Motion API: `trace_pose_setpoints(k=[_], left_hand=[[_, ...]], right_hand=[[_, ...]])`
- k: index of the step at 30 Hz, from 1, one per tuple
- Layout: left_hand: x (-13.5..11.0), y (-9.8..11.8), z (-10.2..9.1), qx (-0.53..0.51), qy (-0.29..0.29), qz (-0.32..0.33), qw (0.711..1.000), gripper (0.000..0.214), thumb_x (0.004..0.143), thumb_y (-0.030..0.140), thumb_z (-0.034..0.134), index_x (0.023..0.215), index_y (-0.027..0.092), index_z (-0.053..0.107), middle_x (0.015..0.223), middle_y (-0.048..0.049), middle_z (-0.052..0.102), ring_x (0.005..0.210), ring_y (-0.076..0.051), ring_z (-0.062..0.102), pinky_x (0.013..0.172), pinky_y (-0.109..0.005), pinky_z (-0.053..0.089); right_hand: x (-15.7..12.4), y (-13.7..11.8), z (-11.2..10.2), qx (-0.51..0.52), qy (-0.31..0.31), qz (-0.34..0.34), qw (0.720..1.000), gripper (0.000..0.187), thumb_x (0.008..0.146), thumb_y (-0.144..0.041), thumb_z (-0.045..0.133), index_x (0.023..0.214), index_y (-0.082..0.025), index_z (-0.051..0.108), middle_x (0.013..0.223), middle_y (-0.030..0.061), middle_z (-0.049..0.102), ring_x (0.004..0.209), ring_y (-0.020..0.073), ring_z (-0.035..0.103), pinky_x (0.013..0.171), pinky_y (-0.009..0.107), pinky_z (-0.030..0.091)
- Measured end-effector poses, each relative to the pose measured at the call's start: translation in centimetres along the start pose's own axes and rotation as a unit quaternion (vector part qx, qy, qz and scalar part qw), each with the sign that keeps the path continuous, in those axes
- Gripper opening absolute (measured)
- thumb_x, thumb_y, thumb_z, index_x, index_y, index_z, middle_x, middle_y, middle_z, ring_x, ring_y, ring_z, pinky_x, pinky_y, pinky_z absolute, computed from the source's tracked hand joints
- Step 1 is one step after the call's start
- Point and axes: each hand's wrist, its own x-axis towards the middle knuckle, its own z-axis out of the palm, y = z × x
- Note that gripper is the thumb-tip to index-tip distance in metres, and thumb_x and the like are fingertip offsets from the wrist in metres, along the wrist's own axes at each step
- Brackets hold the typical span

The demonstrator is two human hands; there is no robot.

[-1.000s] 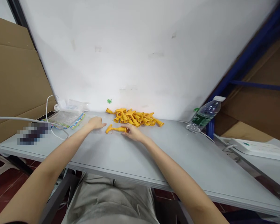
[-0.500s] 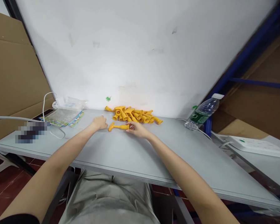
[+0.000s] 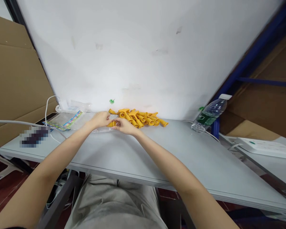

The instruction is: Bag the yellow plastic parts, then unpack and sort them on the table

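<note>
My left hand point(image 3: 102, 120) is closed on the edge of a clear plastic bag point(image 3: 100, 130), which lies partly beneath it. My right hand point(image 3: 125, 125) pinches a yellow T-handled plastic piece point(image 3: 111, 124) by its flared end. The piece lies between the two hands, its handle end at the bag by my left fingers. How far it sits inside the bag is hard to see. Just behind my right hand is a pile of similar yellow T-handled pieces point(image 3: 143, 118), their flared ends pointing various ways.
Flat clear bags with colourful printed strips point(image 3: 72, 119) lie at left, near a white cable point(image 3: 46, 109) and a blurred dark object point(image 3: 34, 136). A tilted water bottle point(image 3: 208, 114) is at right, near a white power strip point(image 3: 264, 148). A white panel point(image 3: 143, 57) rises behind.
My right hand has moved left with the yellow piece, bringing it to my left hand. The clear bag now shows spread under my left hand, and a printed strip at left has shifted.
</note>
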Motion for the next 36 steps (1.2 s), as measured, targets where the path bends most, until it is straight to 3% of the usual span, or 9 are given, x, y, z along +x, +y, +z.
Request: trace_pose_setpoints(k=[6, 13, 21, 24, 27, 30, 33, 36], left_hand=[[-0.6, 0.3, -1.5, -0.080, 0.106, 0.010, 0.991, 0.014, 0.075, 0.026, 0.051, 0.061, 0.021, 0.049, 0.063, -0.0021, 0.056, 0.060, -0.017, 0.050, 0.056, -0.028, 0.029], [0.4, 1.6, 0.1, -0.200, 0.223, 0.054, 0.953, 0.014, 0.072, 0.018, 0.047, 0.059, 0.021, 0.042, 0.058, 0.0021, 0.048, 0.056, -0.013, 0.042, 0.057, -0.026, 0.031], [1.4, 6.0, 3.6, -0.237, 0.205, 0.108, 0.943, 0.014, 0.076, 0.015, 0.050, 0.064, 0.020, 0.048, 0.069, -0.0010, 0.058, 0.069, -0.015, 0.053, 0.068, -0.027, 0.042], [1.6, 5.7, 4.2, -0.271, 0.187, 0.123, 0.936, 0.015, 0.085, 0.020, 0.048, 0.071, 0.020, 0.055, 0.080, -0.0038, 0.065, 0.079, -0.017, 0.058, 0.076, -0.028, 0.046], [1.6, 2.9, 4.4, -0.299, 0.237, 0.028, 0.924, 0.014, 0.087, 0.022, 0.048, 0.080, 0.019, 0.060, 0.091, -0.0060, 0.068, 0.093, -0.019, 0.061, 0.091, -0.032, 0.046], [1.5, -1.2, 5.1, -0.295, 0.318, -0.204, 0.878, 0.014, 0.082, 0.018, 0.053, 0.093, 0.019, 0.062, 0.112, -0.0094, 0.066, 0.115, -0.024, 0.057, 0.104, -0.039, 0.039], [1.1, -4.0, 6.4, -0.392, 0.257, -0.364, 0.805, 0.018, 0.080, 0.017, 0.055, 0.096, 0.016, 0.063, 0.112, -0.0122, 0.067, 0.115, -0.026, 0.059, 0.097, -0.037, 0.046], [0.5, -4.6, 7.5, -0.552, 0.140, -0.391, 0.723, 0.014, 0.079, 0.012, 0.051, 0.081, 0.013, 0.064, 0.086, -0.0095, 0.069, 0.084, -0.021, 0.067, 0.072, -0.030, 0.054]], right_hand=[[1.0, -2.8, -0.5, 0.059, 0.000, -0.010, 0.998, 0.033, 0.078, -0.032, 0.068, 0.104, -0.012, 0.065, 0.075, -0.0009, 0.057, 0.068, 0.0127, 0.051, 0.066, 0.026, 0.043], [-0.4, -4.0, -1.8, 0.004, 0.082, 0.021, 0.996, 0.028, 0.075, -0.026, 0.067, 0.101, -0.015, 0.064, 0.078, 0.0003, 0.060, 0.071, 0.0141, 0.055, 0.073, 0.029, 0.045], [-0.1, 0.5, -0.5, 0.056, 0.089, 0.008, 0.994, 0.020, 0.073, -0.020, 0.061, 0.092, -0.016, 0.063, 0.088, 0.0059, 0.066, 0.086, 0.0208, 0.060, 0.078, 0.034, 0.050], [-0.3, 2.2, 0.2, 0.105, 0.097, -0.015, 0.990, 0.025, 0.071, -0.022, 0.064, 0.096, -0.017, 0.062, 0.094, 0.0056, 0.066, 0.089, 0.0204, 0.059, 0.083, 0.036, 0.050], [-1.1, 3.3, 0.3, 0.110, 0.116, 0.045, 0.986, 0.030, 0.066, -0.022, 0.069, 0.095, -0.018, 0.062, 0.101, 0.0060, 0.064, 0.089, 0.0198, 0.059, 0.084, 0.036, 0.049], [-2.0, 4.0, 0.0, 0.099, 0.118, 0.090, 0.984, 0.034, 0.064, -0.024, 0.073, 0.097, -0.019, 0.062, 0.105, 0.0055, 0.064, 0.087, 0.0187, 0.058, 0.082, 0.036, 0.049], [-2.3, 4.6, -0.1, 0.111, 0.098, 0.090, 0.985, 0.036, 0.065, -0.025, 0.075, 0.098, -0.019, 0.062, 0.101, 0.0045, 0.064, 0.083, 0.0171, 0.058, 0.079, 0.034, 0.049], [-2.1, 5.0, 0.2, 0.127, 0.080, 0.091, 0.984, 0.037, 0.064, -0.026, 0.075, 0.098, -0.019, 0.061, 0.097, 0.0035, 0.062, 0.079, 0.0157, 0.057, 0.076, 0.033, 0.049]])
